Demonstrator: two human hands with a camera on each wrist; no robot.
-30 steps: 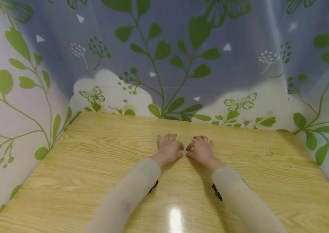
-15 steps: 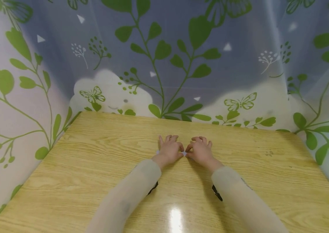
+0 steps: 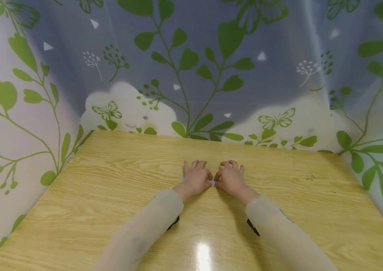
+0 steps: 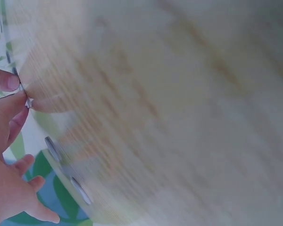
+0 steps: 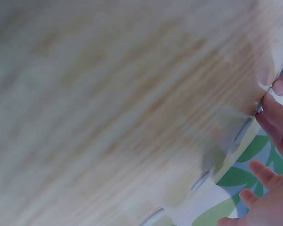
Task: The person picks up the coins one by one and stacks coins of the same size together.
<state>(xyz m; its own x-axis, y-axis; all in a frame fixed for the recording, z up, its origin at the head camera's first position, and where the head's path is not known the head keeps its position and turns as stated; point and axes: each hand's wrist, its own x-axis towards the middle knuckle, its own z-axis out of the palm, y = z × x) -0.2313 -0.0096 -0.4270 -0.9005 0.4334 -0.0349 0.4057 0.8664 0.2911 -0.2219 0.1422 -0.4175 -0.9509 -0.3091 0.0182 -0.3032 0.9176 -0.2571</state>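
Both hands meet near the middle of the wooden table, thumbs and index fingers facing each other. Between them shows a small, thin, pale-blue flat piece, mostly hidden by the fingertips. My left hand pinches its left side, with the other fingers spread. From the opposite side my right hand pinches it the same way. In the left wrist view, the piece appears edge-on as a thin strip at the fingertips. What kind of piece it is, I cannot tell.
Another pale-blue bit peeks out beside the left hand. The right wrist view shows several thin flat pieces lying on the table, one near the right fingers and one farther off. A leaf-patterned curtain stands behind the table.
Both hands have drawn slightly toward the body, still pinching the piece. The head view has shifted a little.
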